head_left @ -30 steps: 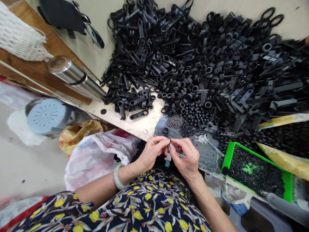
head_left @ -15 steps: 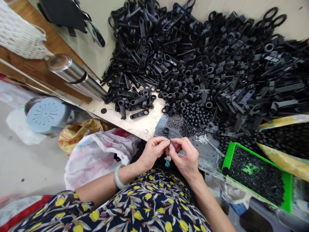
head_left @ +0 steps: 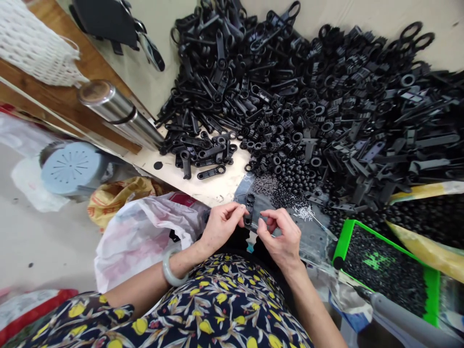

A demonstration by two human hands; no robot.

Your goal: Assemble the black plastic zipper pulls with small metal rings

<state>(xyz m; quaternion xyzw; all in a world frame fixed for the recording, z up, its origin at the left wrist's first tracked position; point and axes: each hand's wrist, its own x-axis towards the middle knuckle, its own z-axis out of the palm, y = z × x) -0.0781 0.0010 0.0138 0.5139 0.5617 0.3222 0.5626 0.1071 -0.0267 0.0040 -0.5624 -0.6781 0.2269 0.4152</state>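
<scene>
Nearby, illegible red print on yellow bag; left hand and right hand fingertip-pinched, contents unclear.

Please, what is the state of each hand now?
Left hand: pinched closed; cannot tell whether it holds anything.
Right hand: pinched closed, apparently on a tiny dark piece.

A dark navy top is worn, covered by a bright print, yellow-flowered and pale-leaved. The left arm is partly covered by a matching sleeve; the wrist is ringed by a smooth, pale bracelet.
</scene>
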